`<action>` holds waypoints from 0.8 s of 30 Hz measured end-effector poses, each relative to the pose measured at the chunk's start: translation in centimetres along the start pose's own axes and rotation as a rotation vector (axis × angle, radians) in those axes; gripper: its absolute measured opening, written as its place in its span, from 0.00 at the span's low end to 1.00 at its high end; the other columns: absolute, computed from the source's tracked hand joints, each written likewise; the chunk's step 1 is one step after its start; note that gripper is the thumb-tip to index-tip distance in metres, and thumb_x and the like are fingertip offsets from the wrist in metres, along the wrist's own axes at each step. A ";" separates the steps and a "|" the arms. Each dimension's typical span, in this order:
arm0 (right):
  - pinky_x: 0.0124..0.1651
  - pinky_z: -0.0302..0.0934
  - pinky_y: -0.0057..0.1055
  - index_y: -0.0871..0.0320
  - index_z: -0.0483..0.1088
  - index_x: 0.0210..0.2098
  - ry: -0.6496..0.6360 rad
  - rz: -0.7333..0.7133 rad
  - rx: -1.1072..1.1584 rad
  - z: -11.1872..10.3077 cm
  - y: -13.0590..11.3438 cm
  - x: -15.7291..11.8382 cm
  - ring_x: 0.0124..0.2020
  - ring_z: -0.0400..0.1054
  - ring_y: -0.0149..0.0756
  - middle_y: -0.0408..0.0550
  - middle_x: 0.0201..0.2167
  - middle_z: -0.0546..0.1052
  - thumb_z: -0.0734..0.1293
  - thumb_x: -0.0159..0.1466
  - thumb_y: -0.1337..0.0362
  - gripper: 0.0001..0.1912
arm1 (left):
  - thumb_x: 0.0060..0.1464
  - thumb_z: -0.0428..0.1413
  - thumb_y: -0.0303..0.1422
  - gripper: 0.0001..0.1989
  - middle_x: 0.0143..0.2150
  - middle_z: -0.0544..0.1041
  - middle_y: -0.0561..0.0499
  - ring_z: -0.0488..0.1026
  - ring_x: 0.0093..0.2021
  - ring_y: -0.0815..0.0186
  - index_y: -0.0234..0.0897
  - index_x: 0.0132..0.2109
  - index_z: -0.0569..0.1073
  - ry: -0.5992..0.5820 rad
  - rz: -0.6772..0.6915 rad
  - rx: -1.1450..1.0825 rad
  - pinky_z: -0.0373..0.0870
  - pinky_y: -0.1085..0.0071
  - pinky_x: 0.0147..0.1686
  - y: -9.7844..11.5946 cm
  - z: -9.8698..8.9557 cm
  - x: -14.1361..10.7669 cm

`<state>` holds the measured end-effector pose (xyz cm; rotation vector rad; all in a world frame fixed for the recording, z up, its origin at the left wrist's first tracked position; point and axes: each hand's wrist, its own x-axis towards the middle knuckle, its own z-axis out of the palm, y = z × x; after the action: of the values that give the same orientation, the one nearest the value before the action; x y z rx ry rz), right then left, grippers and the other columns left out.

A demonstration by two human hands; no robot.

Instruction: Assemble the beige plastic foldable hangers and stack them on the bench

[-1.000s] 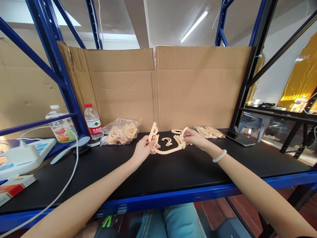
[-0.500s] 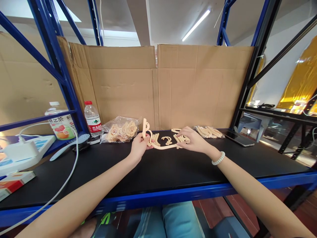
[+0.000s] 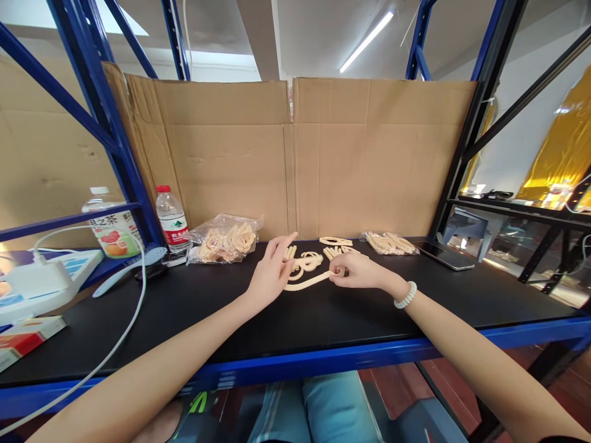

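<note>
A long curved pale wooden piece [image 3: 307, 284] lies low over the black tabletop between my hands. My right hand [image 3: 354, 269], with a beaded bracelet at its wrist, pinches the right end of this piece. At its left end is my left hand [image 3: 270, 271], fingers stretched out and thumb apart; whether the hand touches the piece is hard to see. Just behind the strip sit rounded, curled wooden pieces [image 3: 311, 261]. Small slatted wooden pieces [image 3: 333, 251] lie partly behind my right hand, and others show past my left fingers. Farther back is an oval wooden piece [image 3: 335, 242].
Clear bags of wooden pieces rest at the back left [image 3: 226, 241] and back right [image 3: 390, 243]. A phone [image 3: 446, 255] lies at right. Bottles [image 3: 172, 221], a white cable [image 3: 138, 301] and a power strip [image 3: 50, 283] occupy the left. Cardboard [image 3: 231, 166] walls the back.
The wooden piece that stood upright in my left hand is lowered among the others, and those fingers have opened. My right hand has moved slightly nearer and grips the curved piece's end.
</note>
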<state>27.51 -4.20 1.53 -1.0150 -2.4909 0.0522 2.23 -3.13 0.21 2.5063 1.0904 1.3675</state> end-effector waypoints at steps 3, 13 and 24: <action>0.30 0.49 0.26 0.59 0.64 0.23 -0.001 -0.011 0.009 0.4 -0.3 0.1 0.23 0.58 0.28 0.40 0.21 0.67 0.63 0.59 0.66 0.08 | 0.62 0.47 0.27 0.19 0.58 0.63 0.42 0.71 0.50 0.61 0.41 0.59 0.64 0.051 0.248 0.159 0.73 0.62 0.47 0.8 -0.1 -0.2; 0.29 0.46 0.26 0.58 0.61 0.20 0.126 0.092 -0.157 1.4 -1.8 0.3 0.23 0.58 0.28 0.41 0.19 0.66 0.63 0.56 0.67 0.10 | 0.59 0.50 0.26 0.10 0.44 0.75 0.43 0.73 0.46 0.56 0.32 0.48 0.68 -0.164 0.440 0.469 0.74 0.60 0.43 2.7 1.6 -1.7; 0.27 0.44 0.26 0.58 0.59 0.18 0.107 0.166 -0.186 1.9 -2.1 0.3 0.21 0.56 0.27 0.40 0.17 0.66 0.63 0.54 0.66 0.10 | 0.59 0.49 0.23 0.08 0.44 0.73 0.45 0.72 0.44 0.57 0.33 0.45 0.68 -0.349 0.328 0.607 0.74 0.63 0.40 2.7 1.5 -1.7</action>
<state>25.22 -5.29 0.37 -1.2647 -2.3430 -0.1814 4.22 -5.81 -0.86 3.3083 1.1854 0.6425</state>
